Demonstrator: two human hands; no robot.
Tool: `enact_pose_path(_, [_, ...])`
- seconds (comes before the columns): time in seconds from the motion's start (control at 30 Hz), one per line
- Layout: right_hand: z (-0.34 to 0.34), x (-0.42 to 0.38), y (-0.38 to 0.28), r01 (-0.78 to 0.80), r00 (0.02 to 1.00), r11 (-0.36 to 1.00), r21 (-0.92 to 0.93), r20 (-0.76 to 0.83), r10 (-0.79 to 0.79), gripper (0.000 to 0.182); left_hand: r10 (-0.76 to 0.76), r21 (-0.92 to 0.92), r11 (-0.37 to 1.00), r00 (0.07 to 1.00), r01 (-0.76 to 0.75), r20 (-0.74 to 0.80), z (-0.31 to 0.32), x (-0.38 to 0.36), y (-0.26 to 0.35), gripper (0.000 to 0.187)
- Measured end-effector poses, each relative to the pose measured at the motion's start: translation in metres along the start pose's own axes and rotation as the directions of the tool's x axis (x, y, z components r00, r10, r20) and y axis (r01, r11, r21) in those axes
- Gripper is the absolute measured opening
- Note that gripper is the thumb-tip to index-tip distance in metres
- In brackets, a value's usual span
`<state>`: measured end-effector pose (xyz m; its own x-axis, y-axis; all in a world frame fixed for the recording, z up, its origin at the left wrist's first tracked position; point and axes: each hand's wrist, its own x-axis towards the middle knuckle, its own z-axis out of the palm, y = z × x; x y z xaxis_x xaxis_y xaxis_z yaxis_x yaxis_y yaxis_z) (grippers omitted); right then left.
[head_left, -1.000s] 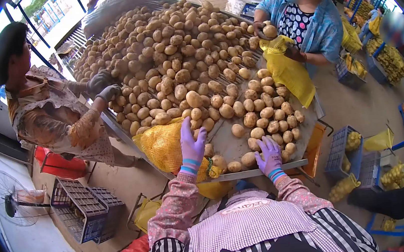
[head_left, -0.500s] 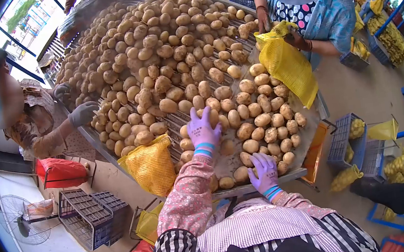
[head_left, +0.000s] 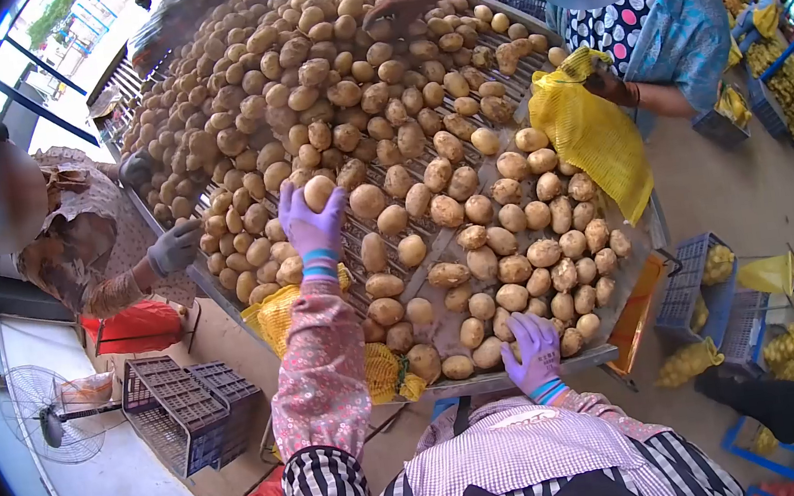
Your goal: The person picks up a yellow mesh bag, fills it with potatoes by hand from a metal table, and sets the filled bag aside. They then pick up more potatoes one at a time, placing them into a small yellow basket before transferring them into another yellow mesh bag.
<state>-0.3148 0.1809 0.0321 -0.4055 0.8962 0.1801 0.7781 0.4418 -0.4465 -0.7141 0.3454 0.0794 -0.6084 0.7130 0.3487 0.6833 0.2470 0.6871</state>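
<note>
My left hand [head_left: 312,221], in a purple glove, is closed around a potato [head_left: 319,192] over the left middle of the heap. My right hand [head_left: 533,352], gloved the same way, lies at the table's near edge with its fingers stretched out against the nearest potatoes [head_left: 514,297]. Many potatoes, some with soil on them, cover the slatted metal sorting table [head_left: 584,360]. A yellow mesh bag [head_left: 277,320] hangs at the near left edge, partly hidden behind my left forearm.
Across the table at right, a co-worker holds a yellow mesh bag [head_left: 592,140] and reaches into the heap. Another co-worker's grey-gloved hand [head_left: 175,247] is at the left edge. Plastic crates [head_left: 184,413] and a fan [head_left: 49,415] stand at lower left; more crates [head_left: 694,286] stand right.
My left hand has moved left and away from me and now grips a potato. My right hand stays by the near edge. The right co-worker's one hand has left the bag for the heap.
</note>
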Motion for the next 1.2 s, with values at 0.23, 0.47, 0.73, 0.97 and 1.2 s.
enact_pose_path(0.23, [0.000, 0.000, 0.001, -0.008, 1.000, 1.000, -0.024, 0.001, 0.009, 0.051, -0.051, 0.286, 0.954, 0.893, -0.089, 0.447, 0.005, 0.010, -0.002, 0.065])
enact_pose_path(0.47, [-0.001, -0.002, -0.003, -0.004, 1.000, 1.000, -0.030, 0.005, 0.005, 0.049, 0.192, 0.013, 0.970, 0.794, -0.244, 0.576, 0.006, -0.104, 0.064, 0.054])
enact_pose_path(0.73, [-0.004, 0.012, 0.005, -0.012, 0.999, 0.995, 0.099, -0.042, 0.016, 0.040, 0.115, -0.556, 0.555, 0.605, 0.619, 0.788, -0.006, -0.165, 0.069, 0.064])
enact_pose_path(0.97, [-0.001, 0.159, -0.023, 0.250, 0.963, 0.928, 0.277, -0.172, -0.208, 0.043, 0.276, -0.550, -0.472, 0.708, 0.689, 0.650, -0.072, -0.197, 0.053, 0.071])
enact_pose_path(1.2, [0.072, 0.294, -0.072, 0.343, 0.927, 0.939, -0.025, 0.170, -0.335, 0.057, 0.004, -0.388, -0.774, 0.617, 0.501, 0.787, -0.077, -0.210, 0.045, 0.070])
